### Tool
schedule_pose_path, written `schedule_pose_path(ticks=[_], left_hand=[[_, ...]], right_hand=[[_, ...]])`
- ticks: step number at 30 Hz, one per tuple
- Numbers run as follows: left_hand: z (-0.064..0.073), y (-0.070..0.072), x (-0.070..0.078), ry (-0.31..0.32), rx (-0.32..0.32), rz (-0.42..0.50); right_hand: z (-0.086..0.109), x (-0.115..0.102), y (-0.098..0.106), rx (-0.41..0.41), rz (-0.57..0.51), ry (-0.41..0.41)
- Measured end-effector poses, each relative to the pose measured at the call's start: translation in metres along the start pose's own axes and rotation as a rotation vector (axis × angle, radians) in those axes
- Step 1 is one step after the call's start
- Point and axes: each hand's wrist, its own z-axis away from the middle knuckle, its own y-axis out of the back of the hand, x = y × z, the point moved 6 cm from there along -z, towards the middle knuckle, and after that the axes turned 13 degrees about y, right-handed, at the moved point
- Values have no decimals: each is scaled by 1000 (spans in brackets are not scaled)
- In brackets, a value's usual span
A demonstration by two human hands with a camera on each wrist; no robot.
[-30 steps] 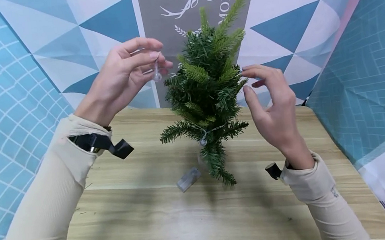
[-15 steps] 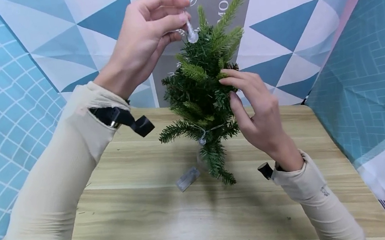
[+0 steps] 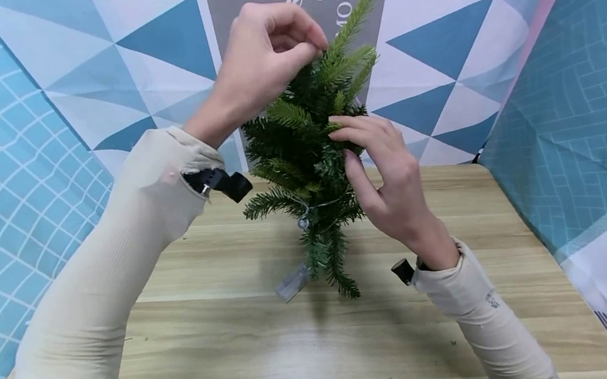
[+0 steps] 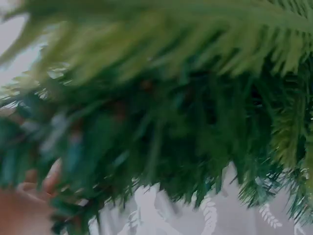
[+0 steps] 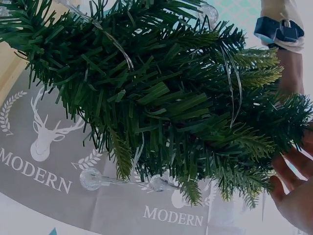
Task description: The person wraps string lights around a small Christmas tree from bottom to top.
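A small artificial Christmas tree [image 3: 299,136] stands on the wooden table. My left hand [image 3: 272,51] is at its top, thumb and index fingertips pinched together; the bit of string light they held is hidden behind the fingers. My right hand [image 3: 387,173] rests its relaxed fingers against the tree's right side. Thin clear wire wraps the branches, with a clear bulb [image 3: 303,223] low on the front and another bulb [image 5: 91,179] in the right wrist view. Green needles fill most of the left wrist view.
A clear, flat rectangular box [image 3: 292,283] lies on the wooden table [image 3: 278,357] by the tree's foot. Behind stands a patterned cloth backdrop [image 3: 160,42] with a deer print. Blue cloth walls [image 3: 564,88] flank the table.
My left hand has moved right and up with the string-light bulb, over to the treetop, where the bulb drops out of sight. My right hand has moved left onto the branches.
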Motion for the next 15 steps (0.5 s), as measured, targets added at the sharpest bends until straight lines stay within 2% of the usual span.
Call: schedule_pose_path(ticks=[2,5,8,10,12,15], left_hand=[[3,1,0,3,-52,-104],[8,4,-2,-1,-120,-213],[14,6,-6,4,-156,-247],[18,11,-10,17,-137,-212],[25,19,-14,19,-88,-165],[43,31,-17,8,1,-70]], right_hand=[[0,0,0,3,1,-2],[2,1,2,10,10,-11],[5,1,7,23,23,-18],[8,0,10,44,31,-22],[11,-1,15,74,46,-21],[17,-6,25,125,79,-35]])
